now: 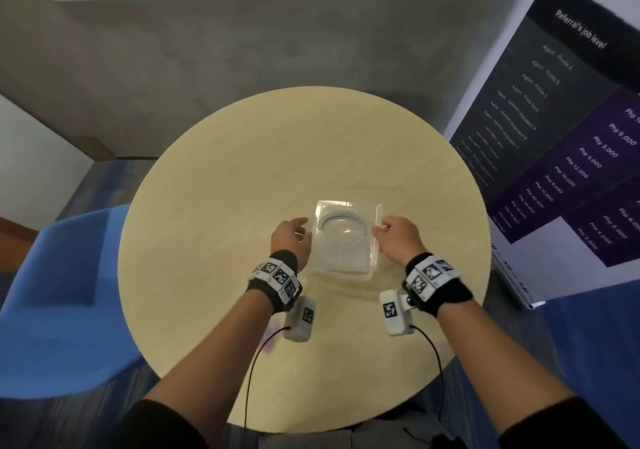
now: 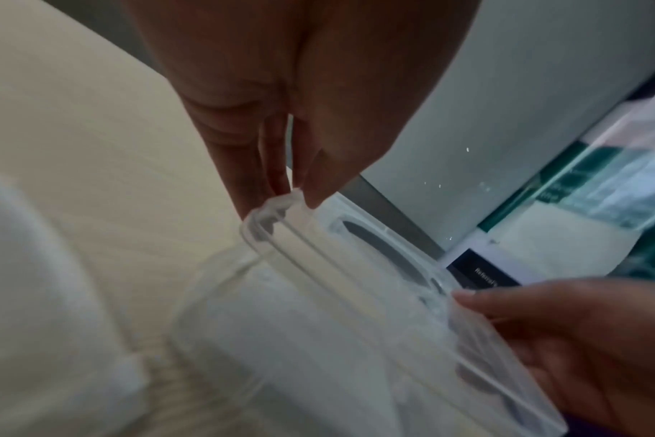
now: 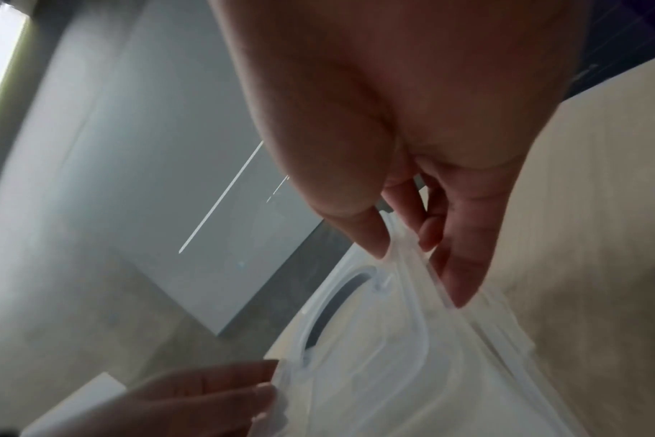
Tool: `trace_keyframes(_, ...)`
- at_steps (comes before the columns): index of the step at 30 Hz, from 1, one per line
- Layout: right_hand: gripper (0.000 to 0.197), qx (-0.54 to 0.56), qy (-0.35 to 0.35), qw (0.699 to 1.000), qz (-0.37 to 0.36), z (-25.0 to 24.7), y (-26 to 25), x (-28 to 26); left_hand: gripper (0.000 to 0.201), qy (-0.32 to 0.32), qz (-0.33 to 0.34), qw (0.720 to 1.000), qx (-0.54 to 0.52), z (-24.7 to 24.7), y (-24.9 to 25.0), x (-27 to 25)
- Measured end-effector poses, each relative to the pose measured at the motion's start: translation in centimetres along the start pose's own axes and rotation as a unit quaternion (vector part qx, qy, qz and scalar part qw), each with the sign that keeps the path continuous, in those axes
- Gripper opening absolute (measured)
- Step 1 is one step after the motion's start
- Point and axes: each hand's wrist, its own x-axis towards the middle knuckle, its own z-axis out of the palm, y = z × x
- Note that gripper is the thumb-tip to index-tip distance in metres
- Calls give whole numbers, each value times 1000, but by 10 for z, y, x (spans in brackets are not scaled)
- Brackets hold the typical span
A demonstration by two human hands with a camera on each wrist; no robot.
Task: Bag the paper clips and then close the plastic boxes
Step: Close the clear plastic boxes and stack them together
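A clear plastic box (image 1: 341, 254) stands near the middle of the round table, with its clear lid (image 1: 346, 220) over it. The lid has a curved handle slot (image 3: 337, 301). My left hand (image 1: 304, 232) pinches the lid's left edge between thumb and fingers (image 2: 318, 189). On the lid's right edge, my right hand (image 1: 379, 233) pinches with its thumb and fingers (image 3: 374, 236). The lid (image 2: 374, 289) sits tilted over the box in the left wrist view. No paper clips or bag show clearly.
The light wooden table (image 1: 242, 171) is bare around the box. A small pale, pinkish item (image 1: 272, 339) lies at the near left edge, mostly hidden under my left wrist. A blue chair (image 1: 62, 293) stands to the left and a printed banner (image 1: 554, 137) to the right.
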Motion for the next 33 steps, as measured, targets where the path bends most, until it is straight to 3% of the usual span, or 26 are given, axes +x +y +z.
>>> trace_keyframes(6,24,-107,33,994,-10,28,1,0,38,20,48,993,103,8,-16,3)
trace_keyframes(12,15,-128,58,990,-4,30,8,-1,37,36,55,990,122,21,-19,4)
trace_keyframes(14,12,-124,70,990,-11,30,12,-1,34,33,30,996,76,21,-18,6)
trace_keyframes(18,30,-67,71,995,-9,22,22,7,33,1,-56,997,-49,17,-12,9)
trace_keyframes(23,41,-12,66,998,-1,14,26,16,59,-13,-152,976,-158,11,-8,11)
trace_keyframes(26,49,55,91,993,45,8,29,19,41,-7,-150,981,-125,14,-6,10)
trace_keyframes(31,5,197,84,969,120,3,40,15,35,24,-138,986,-88,23,0,4)
trace_keyframes(33,12,208,87,967,122,2,44,15,32,22,-115,992,-50,26,2,1)
